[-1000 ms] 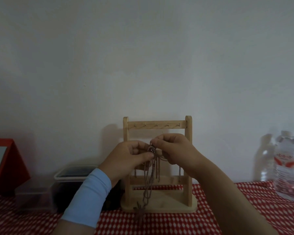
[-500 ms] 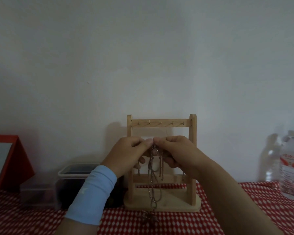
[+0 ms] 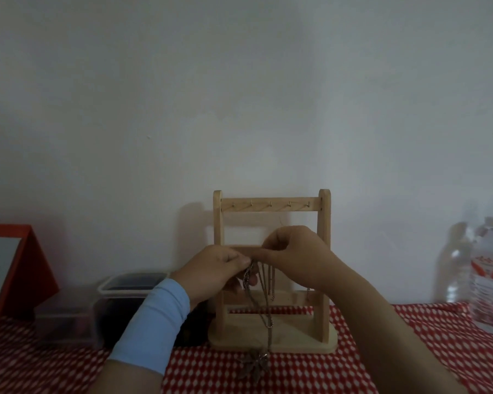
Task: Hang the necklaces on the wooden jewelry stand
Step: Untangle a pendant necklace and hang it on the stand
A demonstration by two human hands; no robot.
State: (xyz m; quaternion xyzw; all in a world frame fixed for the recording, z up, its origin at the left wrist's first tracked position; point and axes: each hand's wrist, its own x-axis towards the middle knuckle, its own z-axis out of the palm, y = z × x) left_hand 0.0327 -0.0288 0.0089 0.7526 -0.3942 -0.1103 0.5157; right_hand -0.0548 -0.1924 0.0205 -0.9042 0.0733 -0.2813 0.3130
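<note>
Grip: left hand point(image 3: 219, 268) and right hand point(image 3: 293, 254) both pinch the upper end of one necklace point(image 3: 246, 277), fingertips closed on the chain and meeting just in front of the middle bar point(image 3: 239, 247) of the wooden jewelry stand point(image 3: 324, 251).

Necklace position: the chain drops from the pinch in front of the stand's base. Its leaf-shaped pendant point(image 3: 255, 362) lies on the checked tabletop point(image 3: 410, 336), so the weight is only partly carried. Whether the chain is already over a hook cannot be told; the fingers hide that spot.

Step in hand, as judged: seat the chain on a middle-bar hook.
- Keep the loop taut between the two pinches.
- Lift enough to clear the hook tip, then lower onto it.
- Keep it apart from the neighbouring chains point(image 3: 271, 282) already hanging there; tangling is the main risk.
- Release one hand first to check it holds.

Pose: both forearms rise from below and converge at the stand's centre. Left wrist wears a light blue sleeve point(image 3: 154, 322); right forearm is bare. Top-bar hooks point(image 3: 271, 205) look unused.
</note>
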